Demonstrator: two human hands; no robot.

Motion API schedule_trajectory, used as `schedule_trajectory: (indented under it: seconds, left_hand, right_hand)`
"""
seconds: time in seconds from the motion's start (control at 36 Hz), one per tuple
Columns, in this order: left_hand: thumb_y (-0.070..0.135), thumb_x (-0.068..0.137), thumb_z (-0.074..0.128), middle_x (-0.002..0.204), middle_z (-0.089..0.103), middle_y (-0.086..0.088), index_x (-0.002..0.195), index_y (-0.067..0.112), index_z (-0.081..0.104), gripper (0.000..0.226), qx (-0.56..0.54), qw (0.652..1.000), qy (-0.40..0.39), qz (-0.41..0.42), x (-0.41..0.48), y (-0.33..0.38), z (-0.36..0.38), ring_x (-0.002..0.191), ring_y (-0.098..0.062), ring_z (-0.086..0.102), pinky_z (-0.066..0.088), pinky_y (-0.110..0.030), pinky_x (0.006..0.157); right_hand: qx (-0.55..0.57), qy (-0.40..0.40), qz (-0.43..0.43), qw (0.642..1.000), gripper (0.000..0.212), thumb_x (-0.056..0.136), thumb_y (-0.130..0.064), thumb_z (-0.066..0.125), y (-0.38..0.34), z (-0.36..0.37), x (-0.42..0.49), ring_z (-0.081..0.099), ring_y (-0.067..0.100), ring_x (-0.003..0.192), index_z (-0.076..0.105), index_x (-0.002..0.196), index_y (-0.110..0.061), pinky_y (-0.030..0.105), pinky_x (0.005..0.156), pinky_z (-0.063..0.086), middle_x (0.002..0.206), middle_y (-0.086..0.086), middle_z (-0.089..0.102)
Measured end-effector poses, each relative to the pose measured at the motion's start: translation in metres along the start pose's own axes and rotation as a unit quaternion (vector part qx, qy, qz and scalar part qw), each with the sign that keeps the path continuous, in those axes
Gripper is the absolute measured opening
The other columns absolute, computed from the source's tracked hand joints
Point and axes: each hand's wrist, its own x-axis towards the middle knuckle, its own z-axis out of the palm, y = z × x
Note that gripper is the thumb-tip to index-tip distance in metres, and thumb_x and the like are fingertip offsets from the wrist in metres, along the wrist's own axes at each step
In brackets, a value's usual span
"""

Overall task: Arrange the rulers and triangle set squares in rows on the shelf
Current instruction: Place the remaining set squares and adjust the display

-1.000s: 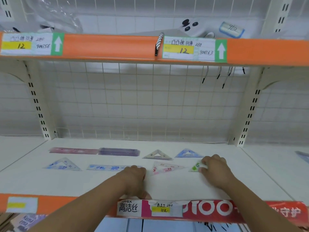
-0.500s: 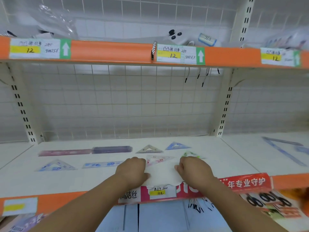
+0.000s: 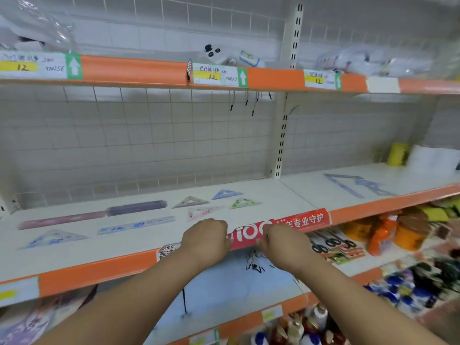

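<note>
On the white shelf [image 3: 149, 241], a pink ruler [image 3: 61, 220], a purple ruler [image 3: 136, 207] and a blue ruler [image 3: 136, 224] lie flat, long sides running left to right. Five triangle set squares lie flat, tips pointing back. The left hand [image 3: 205, 239] and right hand [image 3: 282, 242] are curled into fists at the front edge, holding nothing I can see.

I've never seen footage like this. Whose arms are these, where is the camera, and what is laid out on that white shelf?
No machine here: a person wears a camera on the head, looking down at their own bare arms. The left hand and right hand are closed fists at the front edge of the shelf; neither visibly holds anything. On the shelf lie flat plastic drawing tools in rough rows: a pink ruler, a purple ruler, a blue-printed ruler, and triangle set squares, including a green one. More rulers lie on the next bay to the right.
</note>
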Motion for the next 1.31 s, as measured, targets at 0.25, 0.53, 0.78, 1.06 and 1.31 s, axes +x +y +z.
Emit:
schedule_trajectory:
  seconds: [0.25,0.53,0.78,1.06,1.31]
  left_hand:
    - [0.034,0.095,0.045,0.109,0.060,-0.006,0.101,0.014,0.058,0.024,0.011,0.999,-0.002,0.038,0.002,0.039,0.002,0.101,-0.026,0.056,0.040,-0.028,0.071]
    - [0.036,0.095,0.046,0.106,0.061,-0.004,0.091,0.018,0.054,0.020,0.006,0.999,-0.009,0.036,0.057,0.122,0.010,0.098,-0.024,0.057,0.043,-0.030,0.074]
    - [0.038,0.096,0.047,0.108,0.060,-0.006,0.100,0.014,0.056,0.026,-0.004,0.999,-0.018,0.030,0.119,0.222,0.034,0.101,-0.025,0.056,0.041,-0.030,0.073]
    - [0.037,0.095,0.046,0.108,0.059,-0.006,0.100,0.013,0.056,0.026,0.013,0.999,-0.045,0.021,0.180,0.292,0.058,0.099,-0.024,0.055,0.041,-0.030,0.074]
    - [0.039,0.096,0.046,0.113,0.059,-0.005,0.103,0.014,0.056,0.028,0.014,0.998,-0.043,0.042,0.257,0.328,0.071,0.105,-0.023,0.055,0.044,-0.030,0.079]
  right_hand:
    - [0.025,0.003,0.023,0.999,0.033,0.096,-0.029,0.044,0.039,-0.005,-0.014,0.039,0.015,0.055,0.041,0.064,-0.021,0.026,0.050,0.031,0.060,-0.003,0.042]
    - [0.021,0.012,0.027,0.999,0.025,0.095,-0.032,0.045,0.135,-0.021,0.006,0.050,0.023,0.070,0.053,0.082,-0.013,0.026,0.052,0.033,0.077,0.003,0.054]
    - [-0.014,0.003,0.002,1.000,0.023,0.098,-0.037,0.042,0.265,-0.046,0.026,0.044,0.022,0.076,0.043,0.085,-0.018,0.031,0.062,0.036,0.082,0.001,0.048]
    - [-0.012,-0.010,0.013,1.000,0.038,0.098,-0.036,0.043,0.370,-0.041,0.062,0.039,0.017,0.063,0.030,0.064,-0.023,0.027,0.050,0.029,0.064,-0.005,0.037]
    - [-0.006,-0.008,0.047,0.999,0.023,0.097,-0.036,0.042,0.426,-0.040,0.110,0.047,0.016,0.081,0.045,0.082,-0.019,0.028,0.065,0.037,0.084,-0.002,0.050]
